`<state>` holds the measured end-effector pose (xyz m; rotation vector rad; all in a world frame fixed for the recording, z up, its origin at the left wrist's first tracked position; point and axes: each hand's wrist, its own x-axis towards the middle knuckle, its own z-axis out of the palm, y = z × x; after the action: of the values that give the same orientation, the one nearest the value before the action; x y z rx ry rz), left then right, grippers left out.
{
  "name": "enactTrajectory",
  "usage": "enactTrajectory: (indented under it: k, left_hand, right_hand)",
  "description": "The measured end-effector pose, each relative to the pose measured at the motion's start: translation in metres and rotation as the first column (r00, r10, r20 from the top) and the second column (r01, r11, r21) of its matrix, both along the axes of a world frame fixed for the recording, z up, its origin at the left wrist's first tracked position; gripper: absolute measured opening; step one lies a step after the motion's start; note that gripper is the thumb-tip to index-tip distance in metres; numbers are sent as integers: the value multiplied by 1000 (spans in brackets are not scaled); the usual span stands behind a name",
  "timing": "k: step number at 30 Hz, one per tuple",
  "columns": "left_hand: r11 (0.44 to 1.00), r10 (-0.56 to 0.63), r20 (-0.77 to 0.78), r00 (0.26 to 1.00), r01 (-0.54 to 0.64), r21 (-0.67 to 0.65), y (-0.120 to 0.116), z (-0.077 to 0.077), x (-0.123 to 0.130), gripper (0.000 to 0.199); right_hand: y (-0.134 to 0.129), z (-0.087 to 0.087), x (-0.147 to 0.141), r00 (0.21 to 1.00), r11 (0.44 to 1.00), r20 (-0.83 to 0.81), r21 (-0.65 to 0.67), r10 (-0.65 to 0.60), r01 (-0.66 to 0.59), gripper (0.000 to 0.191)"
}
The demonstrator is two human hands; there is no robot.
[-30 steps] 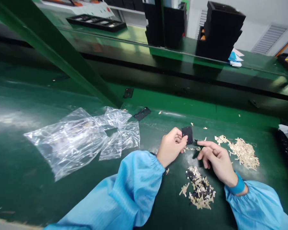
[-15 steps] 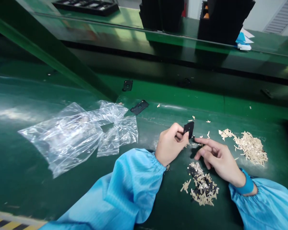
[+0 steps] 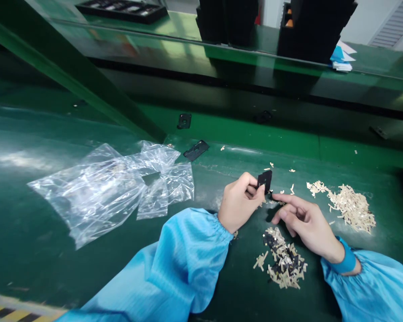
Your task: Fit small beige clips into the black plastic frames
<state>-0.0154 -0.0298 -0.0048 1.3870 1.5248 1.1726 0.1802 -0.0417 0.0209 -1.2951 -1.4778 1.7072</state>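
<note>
Between thumb and fingers, my left hand [image 3: 240,201] pinches a thin black plastic plate [image 3: 265,180], held upright on its edge over the bench. My right hand [image 3: 304,219] has its index finger stretched toward the plate's lower right corner. A tiny dark piece shows at that fingertip; whether it sticks to the finger or the plate I cannot tell. The other right fingers are curled loosely below. Under my right hand lies a mixed pile of small black and beige strips [image 3: 285,264]. Farther right is a pile of small beige strips [image 3: 352,208].
Clear plastic bags [image 3: 100,192] lie crumpled on the left. A black plastic part [image 3: 196,150] rests on the green bench, with another black part [image 3: 184,120] behind it. A green post [image 3: 87,85] slants across the left. Black stacked trays [image 3: 315,31] stand on the shelf.
Both hands keep almost the same pose, with the black plate still in my left hand. The whole view has shifted very slightly.
</note>
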Motion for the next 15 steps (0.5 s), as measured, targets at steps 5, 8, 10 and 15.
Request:
enactTrajectory:
  k: [5,8,10,15]
  left_hand:
    - [1000,-1,9,1000,1,5,0,0,0,17]
    - [1000,-1,10,1000,1,0,1,-1,0,17]
    - [1000,-2,10,1000,2,-2,1,-1,0,17]
    - [1000,0,14,1000,0,2,0,0,1,17]
  right_hand:
    - [0,0,0,1000,1000,-3,-5,-3,3,49]
    - [1,2,-1,1000,1000,4,4,-1,1,48]
    - [1,3,-2,1000,1000,7,10,2,-2,49]
    - [0,4,-2,1000,1000,15,24,16,-16,50]
